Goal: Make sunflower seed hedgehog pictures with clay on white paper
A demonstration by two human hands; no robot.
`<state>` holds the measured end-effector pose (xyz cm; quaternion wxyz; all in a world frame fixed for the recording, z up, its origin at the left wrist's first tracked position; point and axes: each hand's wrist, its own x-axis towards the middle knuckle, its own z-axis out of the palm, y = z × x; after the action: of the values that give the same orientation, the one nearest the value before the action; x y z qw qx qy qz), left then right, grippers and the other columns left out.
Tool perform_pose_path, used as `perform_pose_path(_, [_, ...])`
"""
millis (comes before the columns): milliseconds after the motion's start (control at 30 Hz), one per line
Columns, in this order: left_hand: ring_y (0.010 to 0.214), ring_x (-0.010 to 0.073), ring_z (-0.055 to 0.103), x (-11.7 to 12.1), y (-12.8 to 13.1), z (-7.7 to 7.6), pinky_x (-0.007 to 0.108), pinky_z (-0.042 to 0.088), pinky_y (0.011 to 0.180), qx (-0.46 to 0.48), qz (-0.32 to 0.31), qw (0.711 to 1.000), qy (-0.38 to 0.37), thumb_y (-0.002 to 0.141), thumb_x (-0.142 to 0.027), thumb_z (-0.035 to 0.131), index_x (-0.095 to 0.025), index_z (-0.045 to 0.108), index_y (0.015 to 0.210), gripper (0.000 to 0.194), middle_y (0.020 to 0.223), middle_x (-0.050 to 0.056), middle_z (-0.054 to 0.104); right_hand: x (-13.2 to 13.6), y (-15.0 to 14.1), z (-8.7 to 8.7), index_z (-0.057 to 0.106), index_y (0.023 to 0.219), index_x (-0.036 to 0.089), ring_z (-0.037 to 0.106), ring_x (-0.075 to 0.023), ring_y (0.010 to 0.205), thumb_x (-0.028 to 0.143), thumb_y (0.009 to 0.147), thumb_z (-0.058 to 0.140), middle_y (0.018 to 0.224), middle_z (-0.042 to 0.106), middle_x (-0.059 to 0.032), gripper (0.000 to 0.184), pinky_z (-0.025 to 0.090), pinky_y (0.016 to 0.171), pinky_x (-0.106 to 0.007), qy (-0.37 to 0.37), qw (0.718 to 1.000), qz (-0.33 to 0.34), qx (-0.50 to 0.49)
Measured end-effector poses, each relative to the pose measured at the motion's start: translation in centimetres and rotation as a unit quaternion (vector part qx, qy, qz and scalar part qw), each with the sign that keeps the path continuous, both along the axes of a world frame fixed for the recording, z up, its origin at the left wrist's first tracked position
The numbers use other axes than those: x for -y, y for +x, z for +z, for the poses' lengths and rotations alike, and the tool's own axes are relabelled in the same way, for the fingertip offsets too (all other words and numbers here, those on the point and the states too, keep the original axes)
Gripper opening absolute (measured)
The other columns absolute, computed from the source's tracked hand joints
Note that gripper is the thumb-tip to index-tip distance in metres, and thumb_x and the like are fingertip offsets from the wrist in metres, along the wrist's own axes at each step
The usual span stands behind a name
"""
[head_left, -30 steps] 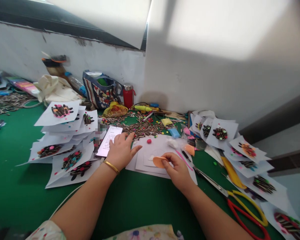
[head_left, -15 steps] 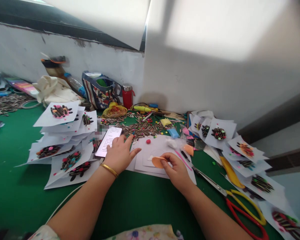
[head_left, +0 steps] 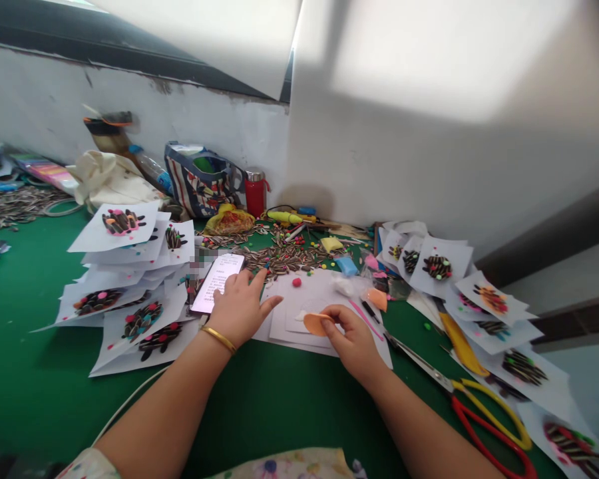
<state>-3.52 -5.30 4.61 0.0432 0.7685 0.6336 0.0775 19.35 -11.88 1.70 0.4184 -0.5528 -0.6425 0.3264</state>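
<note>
With its fingers spread, my left hand (head_left: 240, 303) rests at the right edge of a lit phone (head_left: 212, 286) showing text. My right hand (head_left: 352, 336) pinches a flat, oval piece of orange modelling clay (head_left: 315, 324) between thumb and fingers. The clay is held over small white paper sheets (head_left: 284, 331) stacked on a larger sheet. A small red clay ball (head_left: 296, 283) lies on the paper beyond the hands. To the right sit white clay (head_left: 343, 286) and a lump of orange clay (head_left: 377, 299) in clear wrap.
Sheets with sunflower-seed pictures lie in a left pile (head_left: 130, 279) and a right pile (head_left: 499, 332). Large scissors (head_left: 452, 386) with red and yellow handles lie at right. Loose sunflower seeds (head_left: 279, 256), a red flask (head_left: 255, 193) and a striped bag (head_left: 199, 179) are at the back.
</note>
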Motion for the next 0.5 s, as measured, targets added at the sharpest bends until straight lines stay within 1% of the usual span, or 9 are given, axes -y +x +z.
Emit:
perform_pose_path(233, [0.121, 0.0335, 0.042, -0.03, 0.02, -0.03, 0.05, 0.037, 0.1, 0.005, 0.001, 1.0, 0.004, 0.089, -0.063, 0.043, -0.026, 0.041, 0.143, 0.066, 0.131, 0.015, 0.051, 0.03, -0.04, 0.0, 0.062, 0.091, 0.021, 0.06, -0.0201, 0.084, 0.034, 0.091, 0.052, 0.09, 0.066, -0.0043, 0.016, 0.048, 0.078, -0.032, 0.003, 1.0, -0.001, 0.004])
perform_pose_path(500, [0.121, 0.0341, 0.041, -0.34, 0.22, -0.22, 0.054, 0.039, 0.097, 0.0, 0.009, 1.0, 0.004, 0.089, -0.062, 0.044, -0.027, 0.041, 0.142, 0.065, 0.132, 0.015, 0.05, 0.07, -0.1, -0.01, 0.062, 0.091, 0.021, 0.06, -0.0199, 0.084, 0.034, 0.091, 0.052, 0.089, 0.065, -0.004, 0.016, 0.047, 0.078, -0.032, 0.002, 1.0, 0.004, 0.007])
